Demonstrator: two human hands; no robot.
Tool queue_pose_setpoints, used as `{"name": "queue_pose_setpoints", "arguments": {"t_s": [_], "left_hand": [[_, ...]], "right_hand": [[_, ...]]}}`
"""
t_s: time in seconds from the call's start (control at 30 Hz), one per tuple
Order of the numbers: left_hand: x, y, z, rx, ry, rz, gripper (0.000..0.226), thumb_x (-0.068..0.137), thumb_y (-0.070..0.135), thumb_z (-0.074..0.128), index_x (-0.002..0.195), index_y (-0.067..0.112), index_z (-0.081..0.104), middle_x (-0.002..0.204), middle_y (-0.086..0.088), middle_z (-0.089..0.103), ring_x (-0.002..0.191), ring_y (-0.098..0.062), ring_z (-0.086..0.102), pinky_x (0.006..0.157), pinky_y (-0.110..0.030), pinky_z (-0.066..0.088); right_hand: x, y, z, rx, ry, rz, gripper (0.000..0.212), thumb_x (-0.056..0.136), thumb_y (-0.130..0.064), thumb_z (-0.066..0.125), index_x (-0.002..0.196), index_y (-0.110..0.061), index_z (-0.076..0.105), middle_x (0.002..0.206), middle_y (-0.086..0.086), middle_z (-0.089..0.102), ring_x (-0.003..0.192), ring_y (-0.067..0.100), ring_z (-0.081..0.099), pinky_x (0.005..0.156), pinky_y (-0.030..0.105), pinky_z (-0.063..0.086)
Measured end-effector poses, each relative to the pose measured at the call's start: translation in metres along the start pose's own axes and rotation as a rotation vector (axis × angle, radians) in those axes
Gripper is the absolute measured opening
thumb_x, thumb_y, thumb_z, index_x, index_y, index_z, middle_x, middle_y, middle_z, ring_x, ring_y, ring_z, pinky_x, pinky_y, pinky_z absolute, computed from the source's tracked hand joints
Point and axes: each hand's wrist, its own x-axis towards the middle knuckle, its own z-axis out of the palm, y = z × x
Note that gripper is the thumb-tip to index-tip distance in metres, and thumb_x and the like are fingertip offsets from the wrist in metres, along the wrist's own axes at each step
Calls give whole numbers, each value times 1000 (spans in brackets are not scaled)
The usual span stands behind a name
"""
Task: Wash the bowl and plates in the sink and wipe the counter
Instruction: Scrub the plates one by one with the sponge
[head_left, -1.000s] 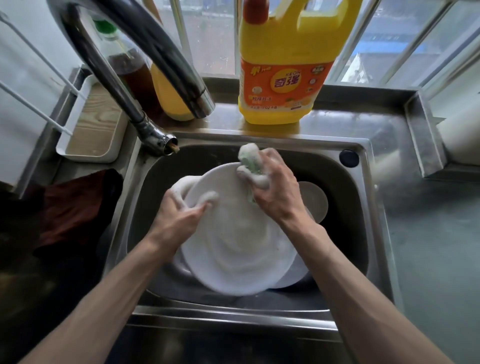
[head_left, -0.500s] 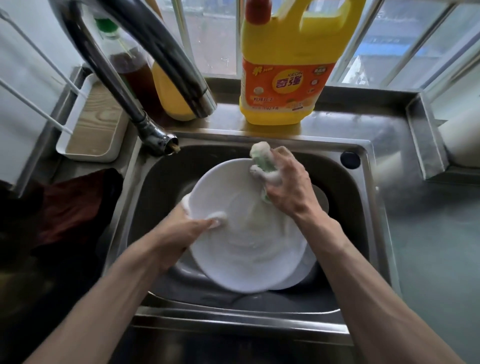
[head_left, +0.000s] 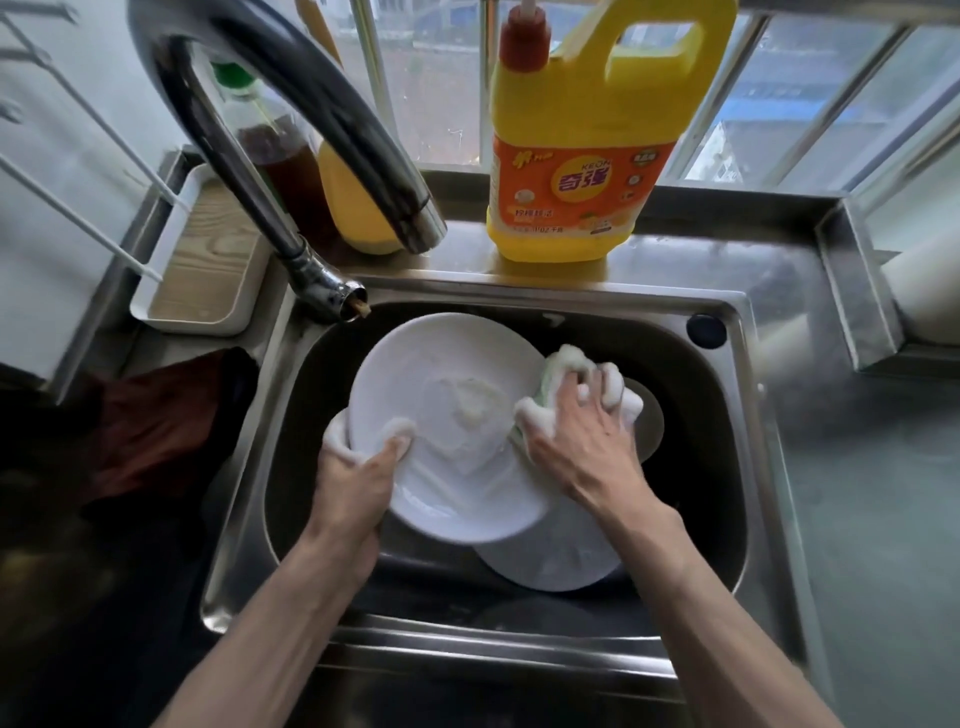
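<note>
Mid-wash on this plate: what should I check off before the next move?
1. Left hand grips the plate by its rim: ok.
2. Right hand holds the sponge at the plate's right edge: ok.
3. Plate held over the sink: ok.
4. Suds rinsed off plate: not ok, foam on it.
5. Faucet running: not ok, no stream visible.
6. Plate's back scrubbed: cannot tell.

the held plate (head_left: 447, 405) sits in the sink (head_left: 748, 467) over another plate (head_left: 561, 556); detergent jug (head_left: 587, 171) behind (faucet (head_left: 291, 135) at left).
</note>
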Motion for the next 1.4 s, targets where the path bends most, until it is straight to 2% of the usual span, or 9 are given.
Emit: {"name": "queue_pose_setpoints", "arguments": {"t_s": [0.13,0.27,0.37,0.47,0.63,0.73,0.97,1.27,1.4], "left_hand": [[-4,-2,-2,-79,64,11,51,91,12,75,136,23,53,123,-7,69,111,-27,70,90,-45,59],[-4,-1,0,-109,101,40,47,94,10,72,133,25,51,122,-7,68,109,-23,69,85,-36,58],[-2,-3,3,-103,81,47,42,97,14,68,133,25,50,119,-6,69,102,-18,71,77,-30,58],[-2,-3,7,-80,32,17,35,100,29,61,133,26,48,111,-2,70,93,-14,72,72,-30,58],[6,2,4,-78,11,-12,33,104,36,54,134,23,48,108,-2,71,82,-7,75,65,-24,60],[9,5,1,-56,1,-5,41,103,38,55,140,21,46,115,-4,70,95,-15,73,71,-29,59],[6,-8,9,11,-127,33,33,90,48,59,117,29,55,106,-6,73,91,-18,74,71,-33,59],[19,-10,-2,48,-10,71,42,103,34,58,140,15,50,112,-8,72,88,-15,74,65,-26,59],[13,-8,3,56,-38,93,59,88,57,63,133,19,53,110,-6,73,93,-17,74,66,-28,58]], "right_hand": [[-20,-6,7,-141,169,-130,50,95,-46,47,132,-15,35,125,3,23,112,24,27,100,44,35],[-38,-5,23,-117,222,-322,38,98,-37,57,126,-13,50,126,5,34,109,22,32,98,37,37],[-45,-8,31,181,191,-417,39,89,-24,73,123,-17,55,126,1,39,115,14,41,99,23,37],[-46,-17,28,432,196,-435,33,79,-20,85,100,-15,60,121,2,43,105,3,45,82,3,39],[-42,-14,19,180,364,-398,21,84,-39,81,85,-26,65,116,-9,55,109,15,52,81,30,40],[-43,-11,15,147,327,-253,19,83,-47,80,88,-32,70,113,-9,54,98,17,51,70,28,40],[-21,-36,31,52,212,-536,12,88,-36,78,94,-28,73,110,-6,66,86,17,60,69,23,35],[-3,-9,11,11,264,-355,10,87,-36,75,87,-28,68,104,-9,70,87,20,60,73,29,38],[-26,-21,25,85,137,-471,9,84,-37,75,86,-30,71,97,-9,71,85,17,63,68,27,41]]}}
